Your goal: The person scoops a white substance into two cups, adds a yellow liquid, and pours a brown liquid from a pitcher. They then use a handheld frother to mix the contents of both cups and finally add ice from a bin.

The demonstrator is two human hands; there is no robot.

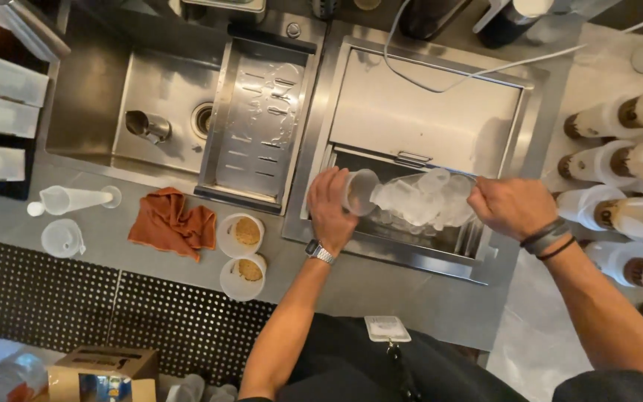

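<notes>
My left hand grips a clear plastic cup, tipped sideways over the open steel ice bin. My right hand holds a clear scoop heaped with ice cubes, its mouth meeting the cup's rim. Ice fills the space between the two hands. A watch sits on my left wrist and dark bands on my right. The bin's steel lid is slid back behind the opening.
A steel sink with a drain tray lies to the left. On the counter rest an orange cloth, two lidded cups, measuring cups. Several squeeze bottles line the right. A white cable crosses the lid.
</notes>
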